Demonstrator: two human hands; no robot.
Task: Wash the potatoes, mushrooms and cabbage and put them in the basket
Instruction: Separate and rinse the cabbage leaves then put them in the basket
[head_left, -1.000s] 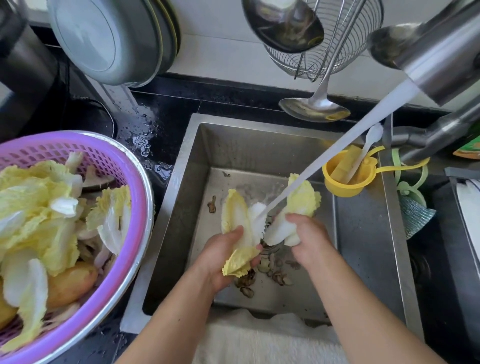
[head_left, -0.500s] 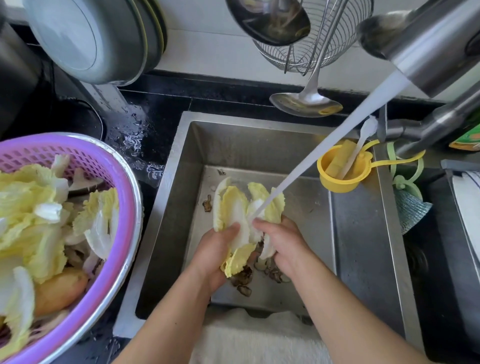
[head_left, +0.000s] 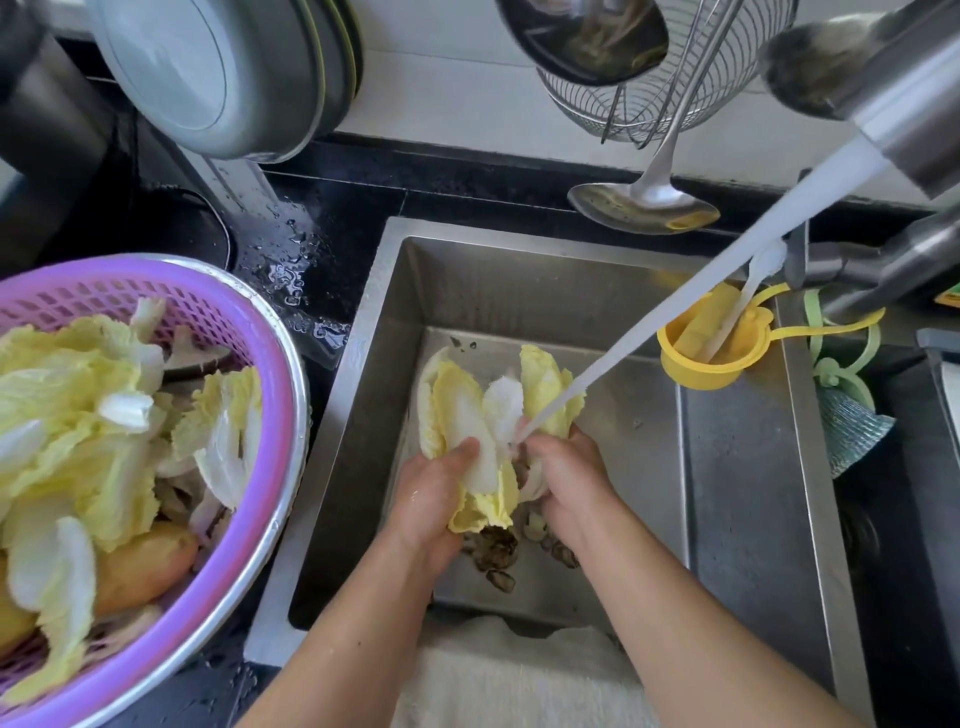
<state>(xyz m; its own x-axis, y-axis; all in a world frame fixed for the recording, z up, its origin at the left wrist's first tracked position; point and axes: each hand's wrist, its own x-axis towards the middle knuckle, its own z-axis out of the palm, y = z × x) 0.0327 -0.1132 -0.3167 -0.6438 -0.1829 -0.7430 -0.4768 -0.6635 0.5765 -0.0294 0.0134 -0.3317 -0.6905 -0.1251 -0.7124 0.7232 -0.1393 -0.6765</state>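
The cabbage leaves (head_left: 488, 415), held apart in each hand a second before, had been gathered into one bunch under the water stream (head_left: 675, 317) at the sink (head_left: 737, 493) centre. The left hand (head_left: 434, 499) and right hand (head_left: 563, 475) were both curled around the stalks. Mushrooms (head_left: 498, 558) lay below at 6 o'clock. The basket (head_left: 244, 499), at 9 o'clock, was judged the next stop.

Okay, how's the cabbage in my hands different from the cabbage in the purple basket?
The cabbage in your hands is a small bunch gripped by the left hand and right hand over the sink, under running water. The cabbage in the basket is a far larger loose pile, untouched, lying over a potato in the purple basket. Both are pale yellow leaves with white ribs.
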